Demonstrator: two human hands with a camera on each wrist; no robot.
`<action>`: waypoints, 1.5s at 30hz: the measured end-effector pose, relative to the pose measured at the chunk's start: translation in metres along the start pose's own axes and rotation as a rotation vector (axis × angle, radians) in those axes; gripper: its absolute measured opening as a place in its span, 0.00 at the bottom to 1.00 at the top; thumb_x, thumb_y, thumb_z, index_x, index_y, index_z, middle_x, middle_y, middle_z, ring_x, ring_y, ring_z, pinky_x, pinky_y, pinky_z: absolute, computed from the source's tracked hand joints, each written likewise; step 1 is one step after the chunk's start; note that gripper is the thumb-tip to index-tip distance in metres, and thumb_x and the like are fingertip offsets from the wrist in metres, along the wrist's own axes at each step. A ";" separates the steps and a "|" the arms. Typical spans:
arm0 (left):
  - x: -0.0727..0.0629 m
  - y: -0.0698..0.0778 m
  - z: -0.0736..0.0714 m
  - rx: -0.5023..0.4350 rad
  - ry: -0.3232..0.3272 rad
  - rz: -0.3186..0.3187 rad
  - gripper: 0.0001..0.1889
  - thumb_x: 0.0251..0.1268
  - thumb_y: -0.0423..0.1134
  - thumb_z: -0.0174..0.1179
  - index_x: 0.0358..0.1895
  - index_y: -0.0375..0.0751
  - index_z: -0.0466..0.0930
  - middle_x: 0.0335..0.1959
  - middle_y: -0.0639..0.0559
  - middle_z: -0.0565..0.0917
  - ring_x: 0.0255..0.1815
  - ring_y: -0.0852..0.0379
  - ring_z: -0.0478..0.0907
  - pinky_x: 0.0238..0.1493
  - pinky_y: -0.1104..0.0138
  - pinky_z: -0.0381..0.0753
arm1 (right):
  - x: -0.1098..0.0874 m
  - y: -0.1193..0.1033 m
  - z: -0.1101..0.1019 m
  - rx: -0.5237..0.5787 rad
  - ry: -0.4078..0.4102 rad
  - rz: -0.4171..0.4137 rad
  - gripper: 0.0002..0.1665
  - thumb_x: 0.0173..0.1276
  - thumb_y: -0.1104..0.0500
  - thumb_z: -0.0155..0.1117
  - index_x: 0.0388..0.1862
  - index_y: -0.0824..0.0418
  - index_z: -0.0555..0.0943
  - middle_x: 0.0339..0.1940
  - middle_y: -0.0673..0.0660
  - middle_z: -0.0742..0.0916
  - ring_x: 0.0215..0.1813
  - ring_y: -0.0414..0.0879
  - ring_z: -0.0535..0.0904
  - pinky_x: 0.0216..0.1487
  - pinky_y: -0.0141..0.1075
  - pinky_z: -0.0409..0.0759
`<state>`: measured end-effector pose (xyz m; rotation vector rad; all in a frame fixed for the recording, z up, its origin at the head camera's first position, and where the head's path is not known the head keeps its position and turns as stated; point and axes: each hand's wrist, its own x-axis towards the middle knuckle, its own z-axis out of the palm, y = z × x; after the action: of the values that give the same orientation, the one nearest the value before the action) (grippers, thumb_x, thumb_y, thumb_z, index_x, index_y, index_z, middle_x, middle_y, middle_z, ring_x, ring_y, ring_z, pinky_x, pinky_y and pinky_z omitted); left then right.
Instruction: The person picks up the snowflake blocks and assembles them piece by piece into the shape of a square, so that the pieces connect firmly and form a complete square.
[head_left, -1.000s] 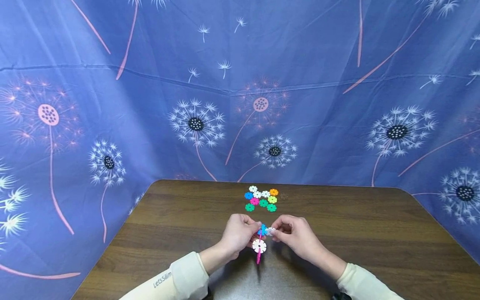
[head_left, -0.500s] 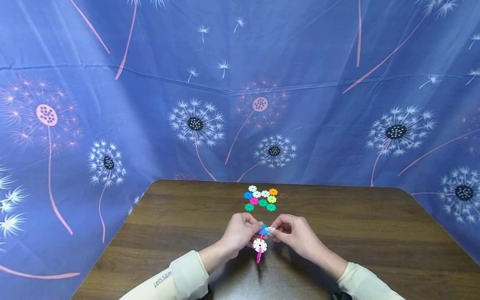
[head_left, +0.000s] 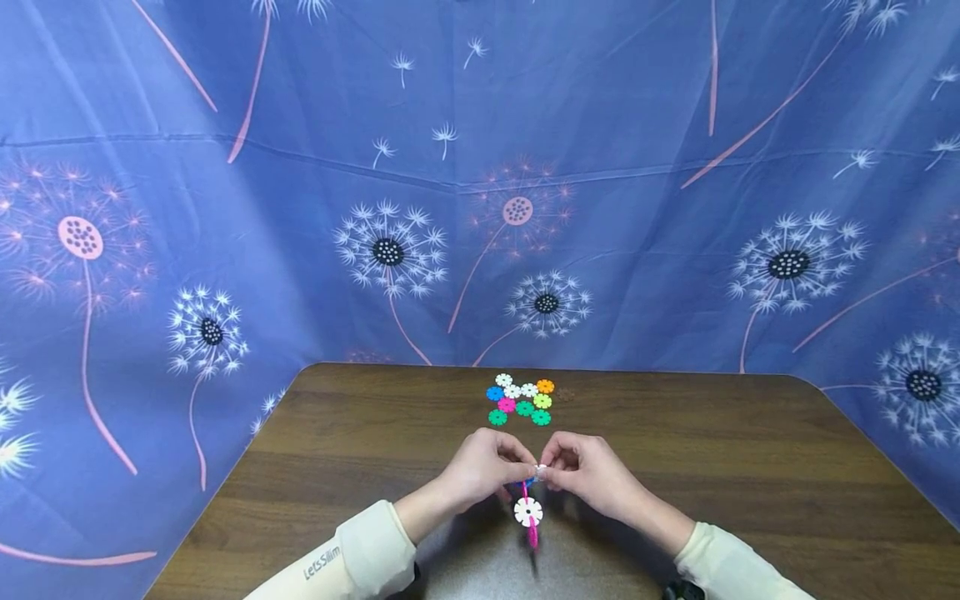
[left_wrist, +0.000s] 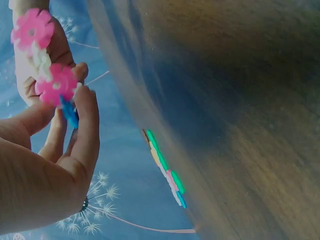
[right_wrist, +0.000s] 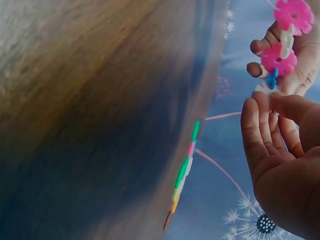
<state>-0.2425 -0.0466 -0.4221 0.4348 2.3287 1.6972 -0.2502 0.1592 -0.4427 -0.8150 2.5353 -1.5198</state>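
A short chain of notched plastic discs hangs between both hands, above the near part of the table. From its low end run a pink disc (left_wrist: 33, 31), a white disc (head_left: 528, 512), a second pink disc (right_wrist: 278, 60) and a blue disc (left_wrist: 69, 112). My left hand (head_left: 483, 468) pinches the blue disc, which its thumb mostly covers in the head view. With thumb and fingertips, my right hand (head_left: 588, 468) holds another white disc (right_wrist: 265, 90) right at the blue one's edge. The fingertips of both hands nearly meet there.
On the wooden table (head_left: 360, 450), past the hands, lies a group of loose discs: white, blue, orange, yellow, a pink disc (head_left: 507, 405) and a green disc (head_left: 497, 417) among them. A blue dandelion-print cloth (head_left: 637, 250) hangs behind the table's far edge.
The chain's low end has swung slightly right and nearer to me. The left thumb has moved over the blue disc, which showed more before. Both hands keep their pinch.
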 end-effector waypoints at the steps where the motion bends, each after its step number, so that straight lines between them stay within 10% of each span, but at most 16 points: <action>1: 0.000 0.000 -0.001 -0.008 -0.009 -0.007 0.03 0.57 0.29 0.73 0.30 0.37 0.88 0.26 0.50 0.86 0.26 0.54 0.82 0.22 0.57 0.85 | 0.000 -0.001 0.000 -0.007 -0.005 0.000 0.08 0.65 0.63 0.73 0.33 0.58 0.80 0.24 0.50 0.85 0.27 0.42 0.83 0.29 0.37 0.84; 10: -0.001 -0.001 -0.009 -0.027 -0.010 -0.044 0.04 0.55 0.29 0.75 0.29 0.34 0.88 0.24 0.51 0.85 0.23 0.53 0.83 0.20 0.59 0.85 | 0.023 0.008 -0.024 -0.051 -0.214 -0.004 0.07 0.68 0.62 0.71 0.40 0.61 0.81 0.30 0.51 0.85 0.33 0.46 0.83 0.34 0.37 0.83; 21: -0.006 -0.004 -0.018 -0.045 0.001 -0.072 0.06 0.56 0.29 0.75 0.33 0.31 0.88 0.26 0.49 0.85 0.27 0.47 0.85 0.25 0.52 0.86 | 0.077 0.080 -0.069 -0.238 0.084 0.242 0.05 0.67 0.66 0.68 0.39 0.67 0.81 0.32 0.55 0.82 0.33 0.46 0.75 0.36 0.39 0.74; 37: -0.008 -0.013 -0.017 -0.055 0.008 -0.083 0.04 0.55 0.29 0.75 0.30 0.33 0.88 0.24 0.50 0.84 0.21 0.58 0.80 0.22 0.55 0.86 | 0.104 0.105 -0.064 -0.561 0.038 0.214 0.12 0.67 0.63 0.70 0.47 0.66 0.80 0.33 0.56 0.83 0.36 0.51 0.78 0.41 0.47 0.77; 45: -0.007 -0.010 -0.021 -0.057 0.021 -0.086 0.03 0.56 0.27 0.74 0.31 0.33 0.88 0.25 0.49 0.84 0.22 0.57 0.80 0.22 0.57 0.86 | 0.101 0.101 -0.064 -0.516 0.015 0.181 0.14 0.62 0.63 0.75 0.38 0.65 0.78 0.31 0.54 0.81 0.35 0.48 0.76 0.41 0.44 0.76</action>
<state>-0.2449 -0.0709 -0.4255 0.3033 2.2724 1.7309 -0.3975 0.1994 -0.4745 -0.5881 2.9588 -0.8289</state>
